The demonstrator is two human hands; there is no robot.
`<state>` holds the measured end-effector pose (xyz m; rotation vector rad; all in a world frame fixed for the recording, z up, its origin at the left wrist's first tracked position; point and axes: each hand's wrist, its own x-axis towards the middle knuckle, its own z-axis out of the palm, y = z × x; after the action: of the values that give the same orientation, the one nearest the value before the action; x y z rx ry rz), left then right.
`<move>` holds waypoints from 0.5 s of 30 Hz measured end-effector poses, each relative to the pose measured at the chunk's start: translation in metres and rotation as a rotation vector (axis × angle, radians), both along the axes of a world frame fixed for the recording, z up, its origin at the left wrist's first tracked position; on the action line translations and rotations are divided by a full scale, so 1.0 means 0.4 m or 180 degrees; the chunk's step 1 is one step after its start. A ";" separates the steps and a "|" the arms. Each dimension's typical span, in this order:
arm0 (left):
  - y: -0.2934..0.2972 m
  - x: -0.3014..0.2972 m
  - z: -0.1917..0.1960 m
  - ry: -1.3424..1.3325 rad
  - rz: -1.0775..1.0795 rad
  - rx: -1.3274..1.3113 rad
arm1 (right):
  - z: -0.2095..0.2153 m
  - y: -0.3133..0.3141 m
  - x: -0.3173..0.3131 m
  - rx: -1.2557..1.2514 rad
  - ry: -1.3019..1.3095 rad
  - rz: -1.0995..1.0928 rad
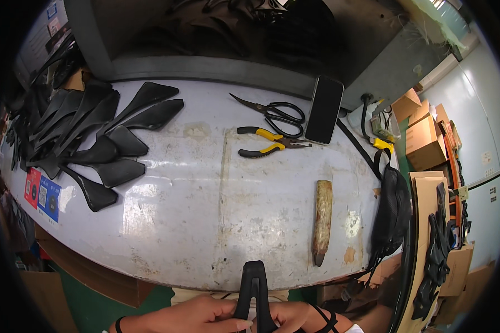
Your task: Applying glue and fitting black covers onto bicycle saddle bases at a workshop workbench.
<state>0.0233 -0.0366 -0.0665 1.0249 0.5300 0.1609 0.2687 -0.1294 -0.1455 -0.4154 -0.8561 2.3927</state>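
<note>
At the near edge of the table, my left hand (203, 312) and my right hand (289, 315) both grip a black piece (254, 273) that resembles a bicycle saddle with a long central slot. Its rounded, narrow end points away from me; the lower part runs out of view. My left thumb presses on its left arm, and my right fingers close round the other side. Beyond my right hand lies a worn wooden-handled tool (324, 213) with a short dark tip. Yellow-and-black pliers (278, 143) and black-handled scissors (278, 112) lie farther back.
Many similar black pieces (97, 119) are heaped on the table's left. A phone (324, 111) leans or lies by the scissors. A black bag (391, 213) sits along the right edge. A grey metal frame (205, 69) borders the back. Cardboard boxes (425, 141) stand at right.
</note>
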 end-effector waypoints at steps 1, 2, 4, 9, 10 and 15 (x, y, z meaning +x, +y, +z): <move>-0.004 0.000 -0.003 -0.0005 -0.0006 -0.0010 | -0.015 -0.024 0.006 -0.0194 -0.0157 0.0159; -0.011 0.004 -0.012 -0.0086 0.0145 -0.0167 | -0.024 -0.036 0.009 -0.0381 -0.0306 0.0329; -0.019 0.007 -0.033 -0.0172 0.0292 -0.0325 | -0.023 -0.042 0.009 -0.0347 -0.0422 0.0304; -0.085 -0.029 -0.160 -0.1351 0.1211 -0.1583 | 0.051 -0.011 0.019 0.0046 -0.0635 -0.1551; -0.092 -0.002 -0.154 -0.1338 0.1227 -0.1549 | 0.131 0.011 -0.014 -0.0492 -0.0976 -0.2325; -0.171 0.056 -0.155 -0.0913 0.2259 -0.0547 | 0.117 0.054 -0.100 0.0995 -0.2397 -0.3297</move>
<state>0.0456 -0.1050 -0.1285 0.5963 0.6134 0.8636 0.2286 -0.1077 -0.0986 -1.2900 -0.9544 1.1079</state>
